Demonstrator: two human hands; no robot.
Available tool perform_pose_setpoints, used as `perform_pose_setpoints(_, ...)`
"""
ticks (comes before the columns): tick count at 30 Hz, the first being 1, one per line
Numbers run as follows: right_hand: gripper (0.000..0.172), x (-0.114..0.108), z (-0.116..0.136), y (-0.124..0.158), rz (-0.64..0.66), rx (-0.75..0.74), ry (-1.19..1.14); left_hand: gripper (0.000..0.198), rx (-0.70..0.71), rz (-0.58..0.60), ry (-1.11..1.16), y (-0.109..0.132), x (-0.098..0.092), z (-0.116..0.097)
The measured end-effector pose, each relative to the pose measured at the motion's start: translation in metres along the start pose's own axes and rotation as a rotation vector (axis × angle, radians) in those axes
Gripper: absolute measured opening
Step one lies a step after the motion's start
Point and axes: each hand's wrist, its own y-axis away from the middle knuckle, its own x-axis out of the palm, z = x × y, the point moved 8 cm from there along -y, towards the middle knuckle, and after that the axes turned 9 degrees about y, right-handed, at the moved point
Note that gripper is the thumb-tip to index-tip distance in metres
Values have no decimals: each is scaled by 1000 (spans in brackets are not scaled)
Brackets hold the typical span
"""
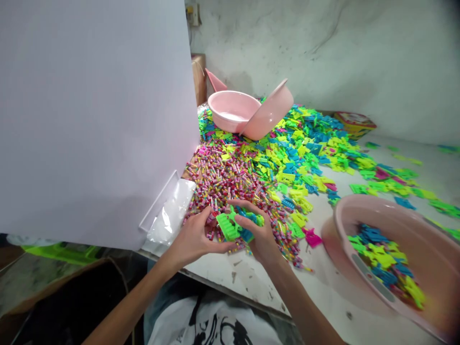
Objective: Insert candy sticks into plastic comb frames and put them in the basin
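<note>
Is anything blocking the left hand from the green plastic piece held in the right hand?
Nothing visible stands between them. The left hand has its thumb and fingers spread close beside the green plastic piece, which the right hand holds. The small multicoloured pieces lie on the table, beneath the hands.

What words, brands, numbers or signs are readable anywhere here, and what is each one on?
None can be read with certainty.
Yellow-and-red box by the wall: printed, but too small and blurred to read.
White shirt: black print, no word I can make out.
Small colorful sticks heaped on the table: any lettering is too small.
Plastic pieces in the right hand: no lettering visible.
</note>
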Motion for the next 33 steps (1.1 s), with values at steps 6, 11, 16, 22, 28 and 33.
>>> perform_pose_setpoints(6, 26, 1, 7, 2, 12, -78, 127, 56, 25, -24, -94, -1, 1, -1)
perform_pose_setpoints(11, 22, 8, 16, 6, 24, -150, 222, 51, 136, -141, -305, 2, -5, -6)
perform_pose_setpoints(16, 22, 11, 10, 9, 27, -100, 180, 48, 277, -195, -482, 6, -8, -7)
perform_pose_setpoints(22, 22, 12, -1, 8, 30, -67, 164, 46, 253, -170, -492, 3, -7, -3)
perform_pose_setpoints(28, 27, 10, -8, 6, -19, -52, 142, 42, 172, -106, -486, 1, -2, 7)
perform_pose_setpoints(33, 27, 9, -12, 4, -43, -25, 125, 36, 134, -75, -465, -1, 0, 12)
